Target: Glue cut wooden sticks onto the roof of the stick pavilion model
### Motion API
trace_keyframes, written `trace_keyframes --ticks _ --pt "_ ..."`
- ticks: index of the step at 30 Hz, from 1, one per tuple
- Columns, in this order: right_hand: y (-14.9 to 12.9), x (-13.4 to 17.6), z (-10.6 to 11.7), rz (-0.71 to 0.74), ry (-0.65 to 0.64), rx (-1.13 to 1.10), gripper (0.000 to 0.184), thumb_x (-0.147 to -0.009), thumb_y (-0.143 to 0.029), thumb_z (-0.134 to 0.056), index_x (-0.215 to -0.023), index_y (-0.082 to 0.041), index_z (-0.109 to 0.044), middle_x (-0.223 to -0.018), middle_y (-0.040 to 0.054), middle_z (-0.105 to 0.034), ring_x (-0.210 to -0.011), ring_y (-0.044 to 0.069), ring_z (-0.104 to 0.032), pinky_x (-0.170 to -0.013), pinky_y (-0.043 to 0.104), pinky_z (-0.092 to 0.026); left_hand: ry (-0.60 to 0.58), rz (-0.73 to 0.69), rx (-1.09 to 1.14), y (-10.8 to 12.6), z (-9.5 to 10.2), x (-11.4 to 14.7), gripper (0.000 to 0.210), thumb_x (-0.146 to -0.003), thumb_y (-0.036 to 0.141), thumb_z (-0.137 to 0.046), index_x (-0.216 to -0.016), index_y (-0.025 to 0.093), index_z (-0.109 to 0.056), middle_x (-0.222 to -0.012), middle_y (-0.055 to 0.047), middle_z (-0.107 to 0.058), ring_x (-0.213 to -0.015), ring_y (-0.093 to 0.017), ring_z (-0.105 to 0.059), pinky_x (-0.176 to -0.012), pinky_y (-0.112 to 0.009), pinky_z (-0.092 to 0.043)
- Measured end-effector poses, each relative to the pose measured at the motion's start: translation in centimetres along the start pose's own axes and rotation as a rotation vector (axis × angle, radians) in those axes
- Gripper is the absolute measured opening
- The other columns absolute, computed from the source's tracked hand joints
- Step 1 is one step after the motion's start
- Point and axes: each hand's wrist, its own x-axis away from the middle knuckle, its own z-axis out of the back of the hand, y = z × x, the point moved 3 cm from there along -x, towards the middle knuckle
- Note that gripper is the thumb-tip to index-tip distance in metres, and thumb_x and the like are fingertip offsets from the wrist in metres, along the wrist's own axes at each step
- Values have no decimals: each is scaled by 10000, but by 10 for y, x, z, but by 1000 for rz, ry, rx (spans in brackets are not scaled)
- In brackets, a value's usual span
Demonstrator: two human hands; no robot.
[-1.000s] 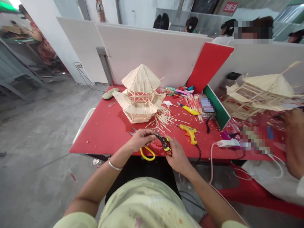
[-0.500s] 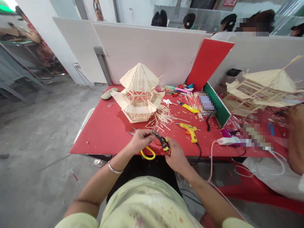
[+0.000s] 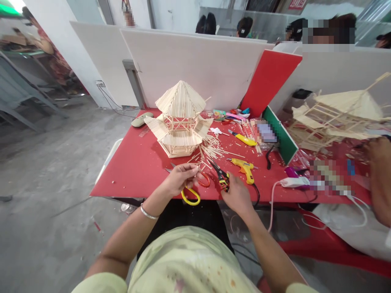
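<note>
The right hand [image 3: 237,196] moves out to the right and takes the long-nosed pliers [image 3: 224,182] with it; a moment ago their tips are up by the fingers of the left hand [image 3: 180,180], and now there is a gap between; that seems to mean the pliers are not working on anything just now; the right hand wraps snugly round their black and yellow handles; the left hand stays near its old spot, thumb and fingers in a narrow pinch, and I cannot tell if a tiny bit of stick is in there; scissors [image 3: 192,203] lie under and beside the left hand; the stick pagoda [image 3: 181,122] stands upright on the red table [image 3: 128,167], past the hands, and has not moved; loose sticks [image 3: 214,149] lie beside its base; the yellow glue gun [image 3: 245,170] rests to the right of the pliers, not held.
</note>
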Motion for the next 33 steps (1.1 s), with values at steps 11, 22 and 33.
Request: trace_keyframes --ticks 11,22,33 --pt "2 -9 -3 -67 -38 254 740 -902 -486 -553 -1489 -65 -391 -1171 247 -621 -1116 388 -590 -859 456 -472 33 -6 154 -7 9 -5 312 -737 315 -855 -894 102 -690 -724 -12 -614 -579 -60 -558 -457 -146 -404" --pt "-14 -7 1 27 67 222 665 -912 -561 -547 -1424 -140 -501 -1265 223 -586 -1163 396 -531 -935 542 -426 100 -82 136 -11 22 -4 356 -710 342 -873 -911 119 -680 -674 -13 -640 -547 -79 -580 -441 -154 -421" --pt "-109 14 -27 436 -110 93 661 -821 -213 -596 -1463 -214 -440 -1308 155 -574 -1167 308 -539 -995 460 -450 187 -248 71 2 29 14 359 -717 371 -864 -914 126 -691 -640 -9 -653 -502 -78 -563 -461 -175 -415"
